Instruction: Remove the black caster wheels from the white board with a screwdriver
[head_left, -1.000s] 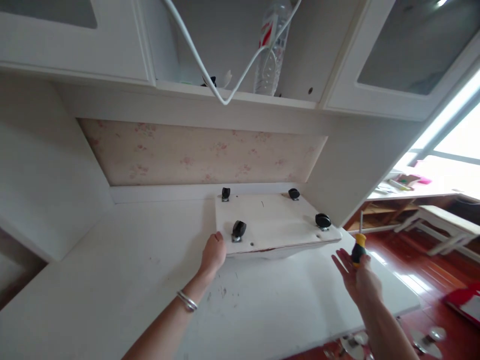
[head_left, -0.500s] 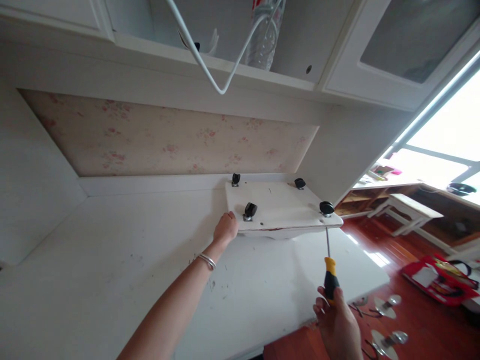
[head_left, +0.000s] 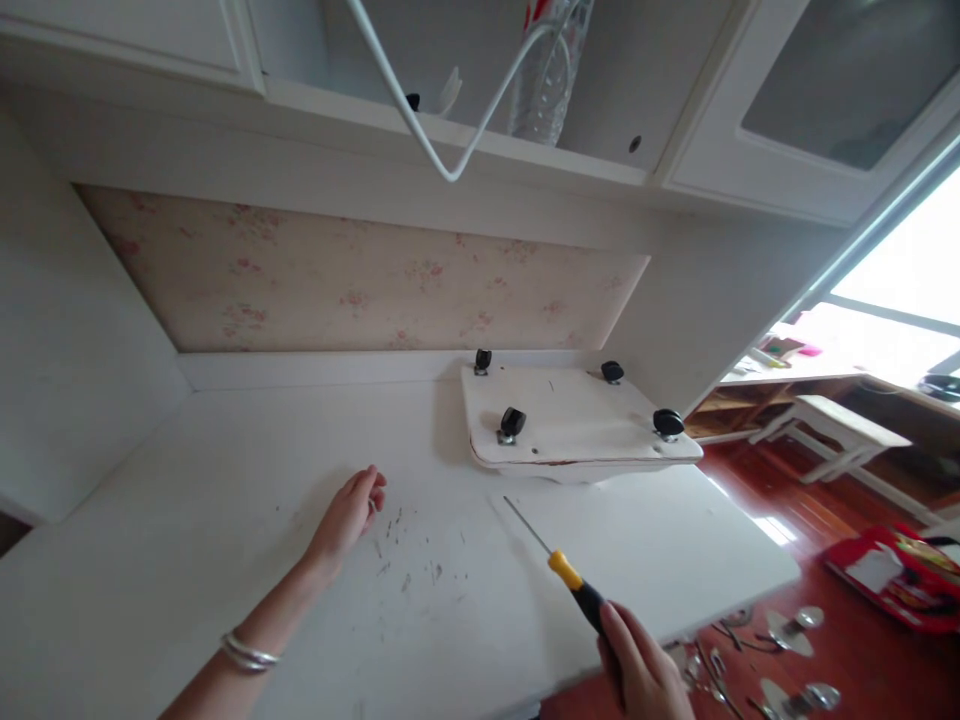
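In the head view a white wooden piece with a flat board point(head_left: 570, 410) lies on the white desktop, its black casters point(head_left: 513, 422) pointing up, one near each corner. My right hand point(head_left: 649, 665) grips a screwdriver point(head_left: 574, 575) with a yellow and black handle. The bare shaft points up and left, its tip in front of the board and apart from it. Left of the board, my left hand point(head_left: 349, 520) hovers over the desktop with its fingers curled in. Whatever may be inside those fingers is hidden. A silver bangle point(head_left: 250, 655) circles the left wrist.
An open shelf overhead holds a clear plastic bottle point(head_left: 551, 75), and a white cable point(head_left: 450, 172) loops down from it. Dark scuffs point(head_left: 409, 560) mark the desktop point(head_left: 247, 480). On the red floor lie metal lamp-like parts point(head_left: 795, 630) and a red bag point(head_left: 896, 575); a white stool point(head_left: 840, 430) stands behind.
My left hand has let go of the board's left edge and moved left. The screwdriver has swung left, away from the board's front right corner. The view has shifted slightly.
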